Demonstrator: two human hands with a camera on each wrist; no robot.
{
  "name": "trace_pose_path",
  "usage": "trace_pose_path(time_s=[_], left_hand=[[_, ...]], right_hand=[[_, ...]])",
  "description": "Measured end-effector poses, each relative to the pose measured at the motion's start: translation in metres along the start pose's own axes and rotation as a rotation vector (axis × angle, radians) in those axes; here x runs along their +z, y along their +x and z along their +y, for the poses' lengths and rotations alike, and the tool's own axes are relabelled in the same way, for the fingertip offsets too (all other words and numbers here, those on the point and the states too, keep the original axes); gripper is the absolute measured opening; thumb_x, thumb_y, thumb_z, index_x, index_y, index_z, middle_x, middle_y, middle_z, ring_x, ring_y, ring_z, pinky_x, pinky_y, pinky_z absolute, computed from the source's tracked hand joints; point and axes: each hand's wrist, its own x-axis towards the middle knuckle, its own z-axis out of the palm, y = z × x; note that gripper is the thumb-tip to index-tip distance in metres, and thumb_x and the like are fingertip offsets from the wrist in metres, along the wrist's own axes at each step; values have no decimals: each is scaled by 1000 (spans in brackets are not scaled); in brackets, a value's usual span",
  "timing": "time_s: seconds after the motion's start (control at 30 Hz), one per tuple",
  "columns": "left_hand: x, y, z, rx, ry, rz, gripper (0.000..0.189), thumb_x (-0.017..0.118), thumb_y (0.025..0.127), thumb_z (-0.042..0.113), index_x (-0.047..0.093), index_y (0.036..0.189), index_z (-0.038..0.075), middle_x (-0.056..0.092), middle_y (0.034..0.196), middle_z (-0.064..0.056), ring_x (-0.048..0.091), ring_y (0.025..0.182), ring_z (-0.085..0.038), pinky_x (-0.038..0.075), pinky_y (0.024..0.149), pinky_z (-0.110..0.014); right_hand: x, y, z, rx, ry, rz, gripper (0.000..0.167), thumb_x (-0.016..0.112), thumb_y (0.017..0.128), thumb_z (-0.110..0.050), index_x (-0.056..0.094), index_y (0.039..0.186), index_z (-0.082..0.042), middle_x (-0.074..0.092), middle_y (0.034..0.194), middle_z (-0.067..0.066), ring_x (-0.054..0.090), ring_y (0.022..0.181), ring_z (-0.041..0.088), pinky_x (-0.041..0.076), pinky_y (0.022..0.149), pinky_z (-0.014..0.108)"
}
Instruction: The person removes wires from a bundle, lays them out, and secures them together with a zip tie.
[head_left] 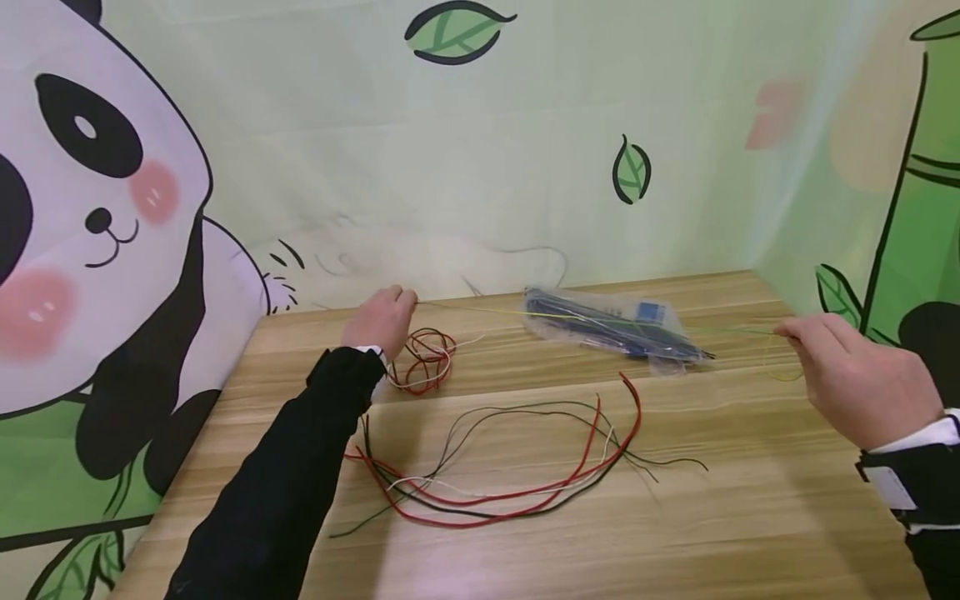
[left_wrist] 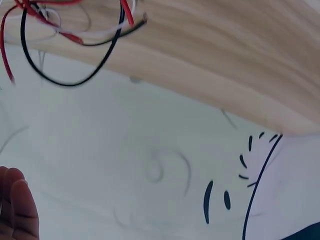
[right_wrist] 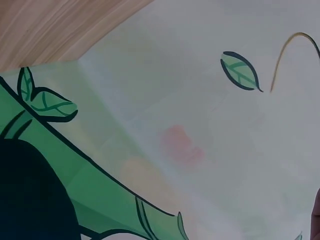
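Note:
A thin yellow-green wire (head_left: 487,311) stretches almost straight across the table, above its surface, from one hand to the other. My left hand (head_left: 382,321) pinches its left end, over a tangle of red, black and white wires (head_left: 424,390). At the far right, my right hand (head_left: 870,379) pinches the other side between thumb and fingertips, and a loose yellow end (head_left: 783,379) curls below. That curved wire end (right_wrist: 298,34) also shows in the right wrist view. In the left wrist view only some fingers (left_wrist: 25,210) appear at the lower left edge.
Several red, black, white and green wires (head_left: 450,525) lie in a wide curve on the wooden table (head_left: 675,542). A clear plastic bag (head_left: 577,332) of dark, thin strips lies at the back, beneath the stretched wire. A printed panda backdrop (head_left: 450,167) encloses the table.

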Motion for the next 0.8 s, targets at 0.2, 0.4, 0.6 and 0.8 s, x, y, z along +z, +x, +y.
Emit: trace_pose_path(time_s=[0.2, 0.4, 0.6, 0.8], left_hand=[[-31, -14, -18, -47, -53, 13, 14, 51, 105, -1, 62, 113, -2, 71, 107, -19, 69, 98, -34, 56, 85, -45], [-67, -56, -34, 10, -54, 70, 14, 60, 101, 1, 65, 114, -2, 71, 107, -19, 68, 98, -35, 56, 85, -47], [-84, -106, -51, 146, -28, 270, 14, 68, 92, -7, 65, 105, -3, 71, 96, -18, 70, 87, -35, 58, 75, -47], [-95, -145, -63, 69, -102, 223, 20, 71, 90, -5, 69, 109, 0, 72, 97, -14, 70, 85, -32, 57, 77, -49]], right_hand=[[6, -11, 9, 55, 0, -37, 53, 23, 114, -30, 61, 109, 7, 60, 86, 23, 46, 41, 27, 28, 32, 34], [7, -19, 10, 126, 16, -70, 53, 25, 114, -31, 63, 109, 5, 61, 91, 22, 57, 55, 36, 37, 35, 44], [8, -19, 6, 185, 32, -161, 20, 51, 107, -7, 62, 111, 10, 66, 93, 28, 64, 66, 41, 49, 51, 55], [11, -21, 2, 222, 91, -302, 29, 71, 83, 14, 66, 111, 13, 69, 95, 32, 68, 75, 45, 53, 62, 59]])
